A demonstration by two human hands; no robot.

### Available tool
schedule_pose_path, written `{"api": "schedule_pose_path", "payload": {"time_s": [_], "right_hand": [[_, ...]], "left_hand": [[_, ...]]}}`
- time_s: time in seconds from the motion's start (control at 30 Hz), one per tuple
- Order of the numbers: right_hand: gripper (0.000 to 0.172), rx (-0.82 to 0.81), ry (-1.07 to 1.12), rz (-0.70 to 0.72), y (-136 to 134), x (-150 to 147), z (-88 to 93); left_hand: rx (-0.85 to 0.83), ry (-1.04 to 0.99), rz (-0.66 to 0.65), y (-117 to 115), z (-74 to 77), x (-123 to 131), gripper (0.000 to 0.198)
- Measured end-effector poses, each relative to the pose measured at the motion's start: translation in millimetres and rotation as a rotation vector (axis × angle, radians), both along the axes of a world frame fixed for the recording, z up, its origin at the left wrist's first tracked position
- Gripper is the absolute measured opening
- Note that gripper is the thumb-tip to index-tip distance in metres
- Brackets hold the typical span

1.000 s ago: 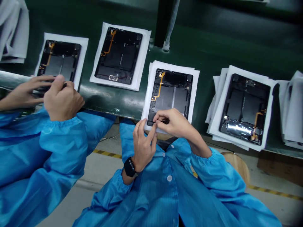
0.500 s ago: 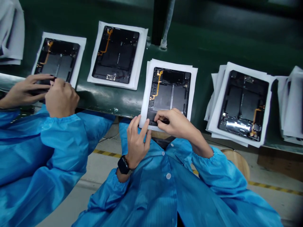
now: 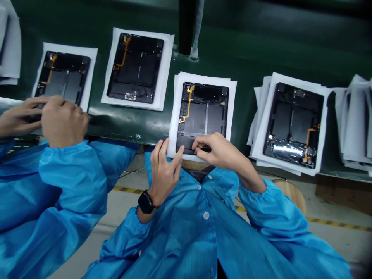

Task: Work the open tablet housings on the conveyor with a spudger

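An opened tablet (image 3: pixel 200 116), its insides facing up, lies on white foam sheets (image 3: pixel 233 93) in front of me. An orange flex cable (image 3: pixel 188 104) runs down its upper left side. My left hand (image 3: pixel 164 170), with a dark watch on the wrist, rests its spread fingers at the tablet's lower left corner and the sheet's edge. My right hand (image 3: pixel 216 151) is over the tablet's bottom edge, thumb and forefinger pinched together. Whatever is between those fingertips is too small or hidden to make out.
More opened tablets lie on foam sheets: one (image 3: pixel 135 69) to the left, another (image 3: pixel 295 124) to the right with a silvery part. At far left, a co-worker's hands (image 3: pixel 64 120) work on a tablet (image 3: pixel 64 75). A dark post (image 3: pixel 186 27) rises from the green bench (image 3: pixel 128 124).
The view has shifted slightly, moving the bench items left. My right hand's pinch has moved slightly right along the tablet's bottom edge. My left hand stays at the corner, fingers spread.
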State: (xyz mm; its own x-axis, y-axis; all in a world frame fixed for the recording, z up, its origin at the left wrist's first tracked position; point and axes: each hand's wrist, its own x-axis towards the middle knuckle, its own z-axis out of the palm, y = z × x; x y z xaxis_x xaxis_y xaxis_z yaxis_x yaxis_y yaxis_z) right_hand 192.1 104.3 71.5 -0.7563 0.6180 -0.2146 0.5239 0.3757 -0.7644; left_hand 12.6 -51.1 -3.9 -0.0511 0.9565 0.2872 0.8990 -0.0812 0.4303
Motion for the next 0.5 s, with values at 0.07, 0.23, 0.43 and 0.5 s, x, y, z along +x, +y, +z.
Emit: {"api": "schedule_pose_path", "payload": {"time_s": [0.07, 0.23, 0.43, 0.5], "right_hand": [[0.014, -0.016, -0.011, 0.007, 0.9, 1.1, 1.5], [0.012, -0.069, -0.038, 0.001, 4.1, 3.7, 4.0], [0.011, -0.095, -0.033, -0.013, 4.7, 6.9, 3.7], [0.011, -0.095, -0.034, -0.018, 4.2, 7.4, 3.8]], "left_hand": [[0.002, 0.010, 0.018, 0.5, 1.2, -0.4, 0.051], [0.009, 0.030, 0.041, 1.6, 6.0, 4.7, 0.048], [0.020, 0.049, -0.041, 5.4, 7.7, 17.1, 0.047], [0.012, 0.041, -0.037, 5.5, 6.1, 17.6, 0.048]]}}
